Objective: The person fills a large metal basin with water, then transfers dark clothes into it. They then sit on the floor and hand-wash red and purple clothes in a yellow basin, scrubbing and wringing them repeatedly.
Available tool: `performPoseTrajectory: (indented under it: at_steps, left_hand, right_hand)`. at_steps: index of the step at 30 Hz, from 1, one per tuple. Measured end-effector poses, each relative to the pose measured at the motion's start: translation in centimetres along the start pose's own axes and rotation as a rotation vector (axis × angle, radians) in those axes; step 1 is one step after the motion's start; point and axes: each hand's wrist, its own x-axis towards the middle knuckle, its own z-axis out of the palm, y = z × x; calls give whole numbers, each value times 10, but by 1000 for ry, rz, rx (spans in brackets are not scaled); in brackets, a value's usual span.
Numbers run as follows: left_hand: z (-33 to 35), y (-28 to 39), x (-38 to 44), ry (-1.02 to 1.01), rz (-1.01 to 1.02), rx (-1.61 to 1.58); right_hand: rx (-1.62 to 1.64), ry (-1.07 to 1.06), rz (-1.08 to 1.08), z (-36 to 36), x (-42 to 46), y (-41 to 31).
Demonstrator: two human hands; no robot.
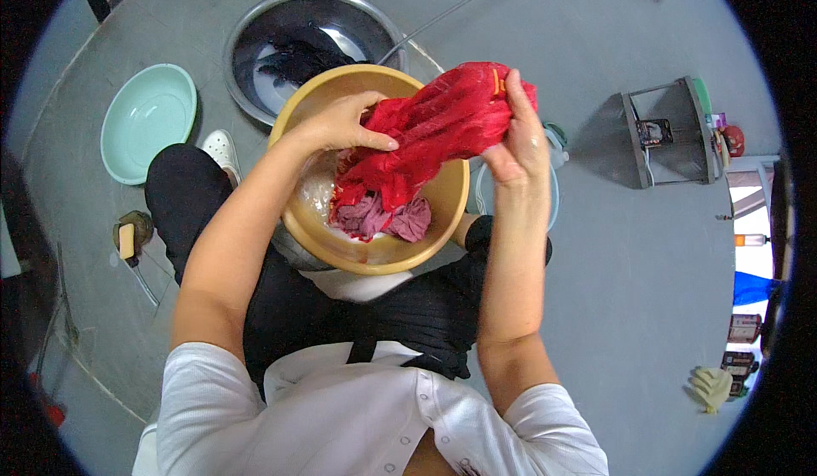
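Stretched between my hands is a wet-looking red cloth (pixel 440 115) with some yellow marking. My left hand (pixel 351 125) grips its near-left part, thumb on top. On the far right end, my right hand (pixel 520 134) holds it with the thumb up along the edge. Below the cloth stands a yellow plastic basin (pixel 447 233), and the cloth's lower end hangs into it. A mauve cloth (pixel 408 220) lies crumpled in the basin, beside sudsy-looking water (pixel 316 188). The red cloth hides part of the basin's inside.
Behind the yellow basin sits a metal basin (pixel 239 93) holding dark cloth (pixel 300 58). An oval mint-green basin (pixel 147 125) is at left, near a bar of soap (pixel 127 241) on a brush. A pale blue tub (pixel 552 188) and a small grey rack (pixel 670 131) stand at right.
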Motion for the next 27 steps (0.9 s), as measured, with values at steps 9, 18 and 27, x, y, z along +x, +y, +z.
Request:
performPoseTrajectory:
  at_steps: [9,18,27]
  left_hand:
    - [-16,-2,4,5,-197,-348]
    - [-16,22,2,201,-183,-741]
    - [-16,7,4,252,-377,-700]
  right_hand:
    - [-612,203,-97,-67,18,-23]
    - [-1362,517,-323,-132,-10,59]
    - [-1522,201,-411,-72,-13,147]
